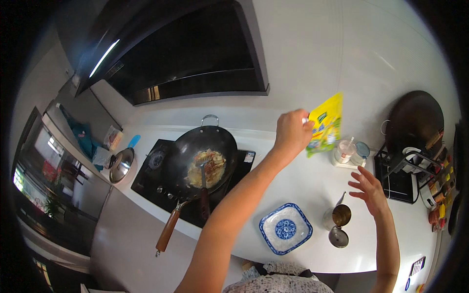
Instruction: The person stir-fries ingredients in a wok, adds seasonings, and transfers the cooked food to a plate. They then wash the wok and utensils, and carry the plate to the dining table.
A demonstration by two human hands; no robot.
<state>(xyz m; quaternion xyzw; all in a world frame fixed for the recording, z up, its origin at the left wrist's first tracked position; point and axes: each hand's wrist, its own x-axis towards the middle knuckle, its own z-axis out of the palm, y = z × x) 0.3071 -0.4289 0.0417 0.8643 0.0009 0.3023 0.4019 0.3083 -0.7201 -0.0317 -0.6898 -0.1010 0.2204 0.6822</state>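
Note:
My left hand (pixel 294 132) is raised over the counter and grips the upper edge of a yellow and green seasoning pouch (pixel 326 126), which hangs tilted. My right hand (pixel 369 190) holds nothing, its fingers apart, between the glass jars and the dish rack. Below it is a metal oil pot (pixel 341 215) with its lid (pixel 338 237) hinged back. A square blue-and-white dish (pixel 285 229) lies in front of me. At the left, a black wok (pixel 179 146) on the hob holds sliced food (pixel 216 168) with a dark reddish-brown patch; a spatula (pixel 203 183) rests in it.
Two lidded jars (pixel 345 151) share a tray near the wall. A dish rack (pixel 394 179) with a large dark round pan or lid (pixel 414 121) stands at the right, beside several spice jars (pixel 434 216). The wok's wooden handle (pixel 168 230) juts past the counter edge. A lidded pot (pixel 122 166) is left of the hob.

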